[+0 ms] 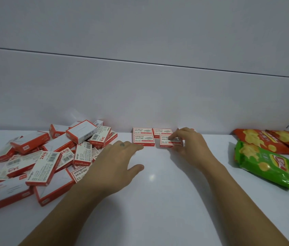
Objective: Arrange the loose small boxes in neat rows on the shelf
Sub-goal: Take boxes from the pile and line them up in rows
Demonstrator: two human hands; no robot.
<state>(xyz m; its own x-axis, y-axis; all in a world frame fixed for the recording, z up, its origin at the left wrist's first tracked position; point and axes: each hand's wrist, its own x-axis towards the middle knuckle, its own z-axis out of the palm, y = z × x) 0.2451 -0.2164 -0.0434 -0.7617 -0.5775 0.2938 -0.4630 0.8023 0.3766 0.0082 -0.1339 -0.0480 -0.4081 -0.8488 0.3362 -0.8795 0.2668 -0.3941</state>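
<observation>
A loose heap of several small red-and-white staple boxes [51, 157] covers the left of the white shelf [157, 201]. Against the back wall lie neat rows: one box [142, 130] and another [161, 131] behind, and a third [143, 140] in front on the left. My right hand [189, 144] grips a fourth box [170, 141] with its fingertips, flat on the shelf just right of the front-left box. My left hand [120, 157] lies palm down with fingers spread, its fingertips touching the front-left box, holding nothing. Another box behind my right hand is mostly hidden.
Two orange-red chip bags [264, 139] lie at the back right, and a green chip bag [264, 164] lies in front of them. The white back wall [140, 95] rises right behind the rows. Bare shelf lies between my forearms.
</observation>
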